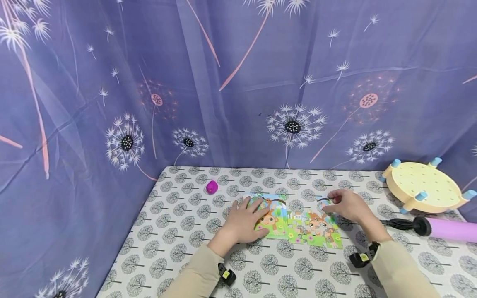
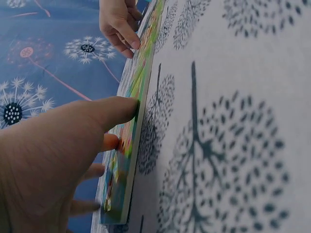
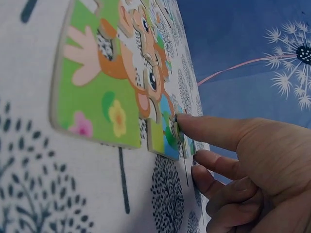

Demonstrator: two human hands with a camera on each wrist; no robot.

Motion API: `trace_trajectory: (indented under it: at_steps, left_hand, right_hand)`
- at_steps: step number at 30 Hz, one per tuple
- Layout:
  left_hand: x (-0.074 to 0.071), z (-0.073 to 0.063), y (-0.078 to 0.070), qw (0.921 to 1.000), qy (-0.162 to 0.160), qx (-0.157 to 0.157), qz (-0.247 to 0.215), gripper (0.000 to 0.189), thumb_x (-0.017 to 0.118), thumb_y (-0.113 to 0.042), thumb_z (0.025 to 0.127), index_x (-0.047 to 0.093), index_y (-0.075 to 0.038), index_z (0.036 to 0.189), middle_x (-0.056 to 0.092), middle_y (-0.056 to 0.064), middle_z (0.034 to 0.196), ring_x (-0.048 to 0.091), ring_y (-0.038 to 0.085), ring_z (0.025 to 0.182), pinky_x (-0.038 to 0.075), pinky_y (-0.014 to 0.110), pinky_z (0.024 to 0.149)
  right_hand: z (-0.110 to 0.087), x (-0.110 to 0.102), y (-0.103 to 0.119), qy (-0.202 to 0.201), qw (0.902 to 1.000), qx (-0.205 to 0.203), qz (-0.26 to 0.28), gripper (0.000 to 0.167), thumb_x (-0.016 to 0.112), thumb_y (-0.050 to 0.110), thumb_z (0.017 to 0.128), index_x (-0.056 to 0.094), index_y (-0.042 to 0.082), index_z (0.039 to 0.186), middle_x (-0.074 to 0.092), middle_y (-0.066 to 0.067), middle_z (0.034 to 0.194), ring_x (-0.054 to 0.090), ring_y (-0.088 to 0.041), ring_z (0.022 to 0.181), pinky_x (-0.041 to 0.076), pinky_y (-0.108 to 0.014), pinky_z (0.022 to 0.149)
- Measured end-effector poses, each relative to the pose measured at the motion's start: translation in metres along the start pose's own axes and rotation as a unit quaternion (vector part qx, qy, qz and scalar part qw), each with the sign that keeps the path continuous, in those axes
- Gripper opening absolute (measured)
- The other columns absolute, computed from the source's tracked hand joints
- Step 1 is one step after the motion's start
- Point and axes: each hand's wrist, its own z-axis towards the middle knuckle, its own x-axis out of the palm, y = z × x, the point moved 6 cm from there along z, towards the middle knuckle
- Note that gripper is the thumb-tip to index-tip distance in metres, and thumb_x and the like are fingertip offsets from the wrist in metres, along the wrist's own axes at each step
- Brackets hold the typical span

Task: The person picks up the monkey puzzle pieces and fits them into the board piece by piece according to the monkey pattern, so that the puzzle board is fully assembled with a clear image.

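Observation:
My left hand (image 1: 243,222) lies spread over a framed picture puzzle (image 1: 277,231) with a monkey on it, its fingers on the picture. In the left wrist view the thumb rests on the near edge of the puzzle board (image 2: 138,114). Right beside the board, several joined monkey puzzle pieces (image 1: 314,238) lie flat with small gaps showing the cloth. At their upper right corner my right hand (image 1: 349,205) pinches a puzzle piece (image 1: 322,200) with a dark branch on it. The right wrist view shows the thumb at the row's edge, other fingers curled.
A purple toy (image 1: 212,187) sits at the back left. To the right stand a pale yellow oval stool-like thing (image 1: 425,186) with blue tips and a pink cylinder (image 1: 452,229) with a black end. A tree-patterned cloth (image 1: 179,252) covers the table; a blue curtain (image 1: 238,136) hangs behind.

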Motion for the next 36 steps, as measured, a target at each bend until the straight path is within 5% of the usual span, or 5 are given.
trace_trajectory:
  at_steps: [6, 12, 20, 29, 36]
  left_hand:
    - [-0.001, 0.0, -0.005, 1.0, -0.001, 0.004, 0.001, 0.079, 0.044, -0.074, 0.097, 0.033, -0.033, 0.164, 0.022, -0.003, 0.172, 0.025, 0.036, 0.154, 0.026, 0.067, 0.119]
    - [-0.001, 0.0, -0.006, 0.9999, -0.002, -0.004, -0.01, 0.082, 0.047, -0.077, 0.095, 0.034, -0.035, 0.164, 0.024, -0.003, 0.171, 0.026, 0.037, 0.154, 0.032, 0.07, 0.115]
    - [0.001, 0.003, -0.008, 0.9998, -0.005, -0.009, -0.019, 0.085, 0.048, -0.081, 0.092, 0.034, -0.037, 0.163, 0.025, -0.003, 0.171, 0.025, 0.038, 0.154, 0.036, 0.076, 0.108]
    - [0.0, 0.001, -0.007, 0.9994, 0.001, -0.015, -0.031, 0.085, 0.05, -0.081, 0.091, 0.034, -0.039, 0.163, 0.025, -0.003, 0.171, 0.025, 0.042, 0.153, 0.035, 0.077, 0.108]
    - [-0.002, 0.001, -0.006, 0.9991, 0.001, -0.017, -0.039, 0.085, 0.052, -0.081, 0.09, 0.035, -0.038, 0.162, 0.025, -0.003, 0.171, 0.025, 0.042, 0.153, 0.034, 0.078, 0.108]
  right_hand:
    - [0.002, 0.001, 0.001, 0.006, 0.9999, -0.012, -0.007, 0.054, 0.087, 0.037, 0.084, 0.064, 0.002, 0.117, 0.058, -0.005, 0.092, 0.053, -0.022, 0.079, 0.047, -0.036, 0.068]
    - [0.002, 0.001, 0.003, 0.01, 0.9997, -0.017, 0.011, 0.052, 0.087, 0.032, 0.084, 0.06, 0.001, 0.116, 0.059, -0.003, 0.09, 0.056, -0.02, 0.077, 0.048, -0.034, 0.068]
    - [0.002, 0.001, 0.004, 0.004, 0.9986, -0.039, 0.036, 0.062, 0.087, 0.024, 0.084, 0.059, -0.003, 0.132, 0.059, -0.003, 0.083, 0.054, -0.019, 0.069, 0.047, -0.034, 0.065]
    - [-0.003, -0.005, 0.005, -0.022, 0.9962, -0.061, 0.058, 0.04, 0.073, 0.017, 0.098, 0.063, -0.003, 0.131, 0.069, -0.012, 0.097, 0.062, -0.02, 0.067, 0.051, -0.031, 0.052]
    - [-0.001, -0.008, 0.01, -0.043, 0.9939, -0.061, 0.081, 0.04, 0.072, 0.02, 0.1, 0.064, 0.0, 0.134, 0.072, -0.017, 0.104, 0.066, -0.022, 0.07, 0.055, -0.034, 0.054]
